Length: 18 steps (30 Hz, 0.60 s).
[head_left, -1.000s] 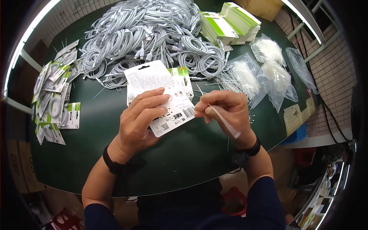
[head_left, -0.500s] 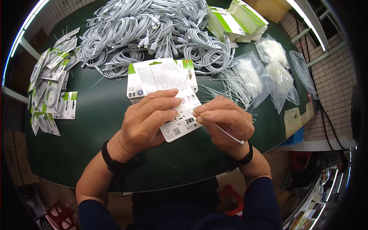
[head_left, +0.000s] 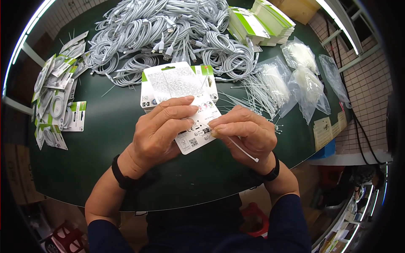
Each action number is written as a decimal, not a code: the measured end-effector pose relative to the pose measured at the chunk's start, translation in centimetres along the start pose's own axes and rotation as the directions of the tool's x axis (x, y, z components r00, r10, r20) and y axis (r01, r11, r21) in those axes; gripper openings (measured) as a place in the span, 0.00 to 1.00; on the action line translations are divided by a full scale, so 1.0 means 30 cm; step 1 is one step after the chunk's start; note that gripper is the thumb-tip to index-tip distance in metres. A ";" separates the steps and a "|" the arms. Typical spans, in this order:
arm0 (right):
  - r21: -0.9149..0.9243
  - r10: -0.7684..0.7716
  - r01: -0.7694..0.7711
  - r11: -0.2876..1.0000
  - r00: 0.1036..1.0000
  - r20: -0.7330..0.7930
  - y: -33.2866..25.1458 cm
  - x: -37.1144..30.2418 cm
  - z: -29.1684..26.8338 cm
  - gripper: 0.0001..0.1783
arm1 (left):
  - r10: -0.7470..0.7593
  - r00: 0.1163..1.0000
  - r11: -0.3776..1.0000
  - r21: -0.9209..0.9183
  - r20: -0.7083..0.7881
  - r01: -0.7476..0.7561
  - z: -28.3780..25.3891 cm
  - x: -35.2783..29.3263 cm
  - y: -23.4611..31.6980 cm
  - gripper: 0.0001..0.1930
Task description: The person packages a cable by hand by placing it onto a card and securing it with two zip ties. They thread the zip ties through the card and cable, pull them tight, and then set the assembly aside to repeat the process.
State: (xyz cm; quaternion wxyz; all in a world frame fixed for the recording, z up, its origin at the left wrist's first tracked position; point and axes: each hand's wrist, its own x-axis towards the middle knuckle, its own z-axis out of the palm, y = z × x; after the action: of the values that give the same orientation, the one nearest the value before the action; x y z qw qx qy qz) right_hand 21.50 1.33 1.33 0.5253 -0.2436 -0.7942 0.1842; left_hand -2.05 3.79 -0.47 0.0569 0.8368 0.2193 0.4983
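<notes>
My left hand (head_left: 158,133) is closed on a white printed packaging card (head_left: 179,84), its fingers lying across the card's face. The card is tilted, with small holes in its lower half. My right hand (head_left: 247,133) pinches a thin white cable tie (head_left: 243,148) at the card's right edge. The tie's head end hangs down below my fingers; its other end is hidden between fingertips and card. Behind the held card lies a stack of green-and-white cards (head_left: 147,90). Whatever is under the card is hidden.
A heap of coiled grey cables (head_left: 160,33) covers the far side. Loose cable ties (head_left: 255,95) and clear bags of ties (head_left: 308,86) lie at right. More card stacks (head_left: 270,25) stand far right. Carded cables (head_left: 55,101) pile up at left on the green table (head_left: 109,168).
My right hand has shifted slightly left along the card's edge. The hanging end of the cable tie has swung a little left and down. My left hand keeps its hold.
</notes>
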 end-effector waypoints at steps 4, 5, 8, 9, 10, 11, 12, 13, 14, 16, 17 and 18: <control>0.003 0.036 -0.036 0.999 0.999 0.037 0.004 0.011 -0.001 0.15 | -0.014 1.000 1.000 -0.006 0.009 0.014 0.001 0.008 0.014 0.15; -0.004 0.048 -0.048 0.999 0.996 0.071 0.010 0.018 -0.004 0.15 | -0.013 1.000 1.000 -0.008 0.010 0.013 0.003 0.010 0.018 0.15; 0.032 0.113 -0.118 0.992 0.984 0.138 0.013 0.030 -0.027 0.13 | 0.043 0.998 0.998 0.052 0.047 -0.045 0.006 0.011 0.038 0.13; 0.079 0.159 -0.175 0.981 0.972 0.176 0.014 0.033 -0.039 0.12 | 0.044 0.998 0.997 0.053 0.049 -0.047 0.000 0.016 0.052 0.13; 0.124 0.203 -0.233 0.965 0.955 0.215 0.012 0.036 -0.049 0.11 | 0.066 0.994 0.993 0.087 0.083 -0.073 -0.010 0.027 0.072 0.14; 0.121 0.203 -0.232 0.965 0.956 0.211 0.003 0.043 -0.063 0.11 | 0.089 0.989 0.988 0.117 0.117 -0.103 -0.022 0.041 0.095 0.15; 0.169 0.233 -0.281 0.945 0.937 0.259 -0.011 0.053 -0.078 0.11 | 0.111 0.982 0.980 0.145 0.151 -0.133 -0.035 0.053 0.119 0.16; 0.215 0.258 -0.331 0.919 0.916 0.308 -0.024 0.063 -0.091 0.10 | 0.117 0.981 0.980 0.142 0.152 -0.139 -0.052 0.063 0.147 0.16; 0.253 0.282 -0.381 0.889 0.892 0.354 -0.033 0.065 -0.103 0.09 | 0.112 0.978 0.972 0.183 0.176 -0.145 -0.068 0.073 0.179 0.16; 0.292 0.278 -0.395 0.871 0.886 0.370 -0.035 0.063 -0.112 0.09 | 0.102 0.969 0.951 0.264 0.224 -0.161 -0.093 0.087 0.236 0.17; 0.337 0.269 -0.410 0.848 0.880 0.392 -0.034 0.063 -0.114 0.09 | 0.113 0.967 0.952 0.255 0.227 -0.171 -0.098 0.090 0.257 0.17; 0.382 0.258 -0.423 0.822 0.873 0.414 -0.034 0.062 -0.118 0.08 | 0.084 0.968 0.951 0.272 0.236 -0.149 -0.101 0.092 0.278 0.16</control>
State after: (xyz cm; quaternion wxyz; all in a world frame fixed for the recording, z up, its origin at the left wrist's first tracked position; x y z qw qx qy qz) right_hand 23.96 1.71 4.61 0.3786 -0.2160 -0.7489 0.4991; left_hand -0.94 -2.91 5.90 -0.0710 0.8980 0.2316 0.3672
